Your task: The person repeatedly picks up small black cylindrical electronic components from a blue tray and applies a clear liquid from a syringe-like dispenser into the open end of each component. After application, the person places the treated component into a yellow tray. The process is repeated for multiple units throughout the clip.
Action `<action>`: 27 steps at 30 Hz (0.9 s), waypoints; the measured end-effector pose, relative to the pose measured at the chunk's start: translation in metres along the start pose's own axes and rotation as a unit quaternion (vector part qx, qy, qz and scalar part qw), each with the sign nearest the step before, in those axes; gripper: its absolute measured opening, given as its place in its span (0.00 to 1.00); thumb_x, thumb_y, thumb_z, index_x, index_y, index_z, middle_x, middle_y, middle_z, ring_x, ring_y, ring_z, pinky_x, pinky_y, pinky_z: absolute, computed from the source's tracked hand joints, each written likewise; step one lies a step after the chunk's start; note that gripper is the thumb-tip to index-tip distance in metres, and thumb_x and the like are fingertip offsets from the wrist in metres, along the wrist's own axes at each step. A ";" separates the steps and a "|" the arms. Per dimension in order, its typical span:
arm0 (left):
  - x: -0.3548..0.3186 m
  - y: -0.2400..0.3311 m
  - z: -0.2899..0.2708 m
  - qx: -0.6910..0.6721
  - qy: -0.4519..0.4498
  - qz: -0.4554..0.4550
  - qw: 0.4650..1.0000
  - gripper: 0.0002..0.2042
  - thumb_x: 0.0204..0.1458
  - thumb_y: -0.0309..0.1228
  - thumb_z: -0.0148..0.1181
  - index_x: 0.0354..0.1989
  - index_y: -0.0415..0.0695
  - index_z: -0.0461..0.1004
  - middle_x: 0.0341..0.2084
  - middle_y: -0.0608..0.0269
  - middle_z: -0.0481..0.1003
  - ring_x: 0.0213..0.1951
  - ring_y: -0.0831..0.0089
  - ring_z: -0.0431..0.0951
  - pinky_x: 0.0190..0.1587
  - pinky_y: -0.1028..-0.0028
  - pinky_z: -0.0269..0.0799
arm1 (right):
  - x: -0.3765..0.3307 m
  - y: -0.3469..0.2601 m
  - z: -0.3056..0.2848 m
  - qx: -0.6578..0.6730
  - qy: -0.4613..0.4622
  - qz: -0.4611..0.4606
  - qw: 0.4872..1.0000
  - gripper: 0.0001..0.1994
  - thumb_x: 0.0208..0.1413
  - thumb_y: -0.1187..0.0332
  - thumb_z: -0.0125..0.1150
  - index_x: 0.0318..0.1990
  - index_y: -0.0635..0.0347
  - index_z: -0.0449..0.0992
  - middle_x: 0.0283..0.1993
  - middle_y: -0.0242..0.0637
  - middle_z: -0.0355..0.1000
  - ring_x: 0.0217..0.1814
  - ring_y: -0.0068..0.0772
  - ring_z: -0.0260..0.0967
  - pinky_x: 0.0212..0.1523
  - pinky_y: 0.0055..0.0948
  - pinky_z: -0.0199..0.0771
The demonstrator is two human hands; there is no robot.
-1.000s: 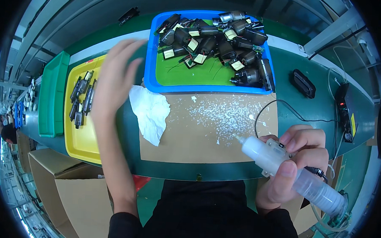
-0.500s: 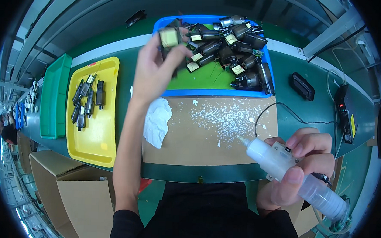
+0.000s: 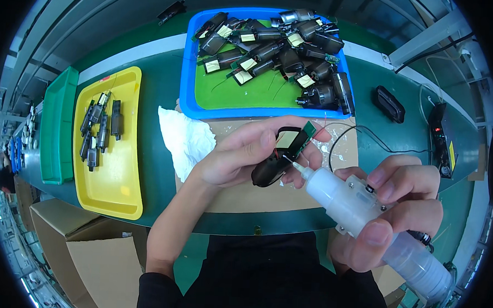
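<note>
Pinching a small black motor (image 3: 273, 165) over the brown mat (image 3: 244, 195), my left hand (image 3: 241, 156) clamped it while my right hand (image 3: 398, 207) gripped a dispenser (image 3: 354, 203), nozzle touching it. Behind, a blue tray (image 3: 190, 74) held many motors; a yellow tray (image 3: 116, 176) held several.

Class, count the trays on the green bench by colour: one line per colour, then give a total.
Blue tray: 1
Yellow tray: 1
Green tray: 1
Total: 3
</note>
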State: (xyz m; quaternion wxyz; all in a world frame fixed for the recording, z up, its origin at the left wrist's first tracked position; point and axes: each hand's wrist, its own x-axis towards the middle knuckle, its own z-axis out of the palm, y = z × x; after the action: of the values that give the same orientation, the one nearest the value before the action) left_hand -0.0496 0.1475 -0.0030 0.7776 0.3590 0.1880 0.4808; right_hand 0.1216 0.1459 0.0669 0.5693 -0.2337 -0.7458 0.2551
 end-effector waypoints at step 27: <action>-0.010 0.006 -0.003 0.147 0.008 0.057 0.988 0.42 0.43 0.62 0.51 0.48 0.27 0.66 0.41 0.48 0.72 0.39 0.69 0.72 0.46 0.70 0.65 | -0.003 -0.006 0.003 -0.005 -0.049 0.001 0.999 0.12 0.51 0.61 0.54 0.27 0.54 0.58 0.33 0.38 0.53 0.34 0.29 0.57 0.26 0.28 0.81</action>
State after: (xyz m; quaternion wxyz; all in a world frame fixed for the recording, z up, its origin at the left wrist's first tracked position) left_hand -0.0595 0.1417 -0.0007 0.6864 0.4753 0.2420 0.4943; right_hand 0.1192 0.1385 0.0679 0.5309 -0.2240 -0.7738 0.2630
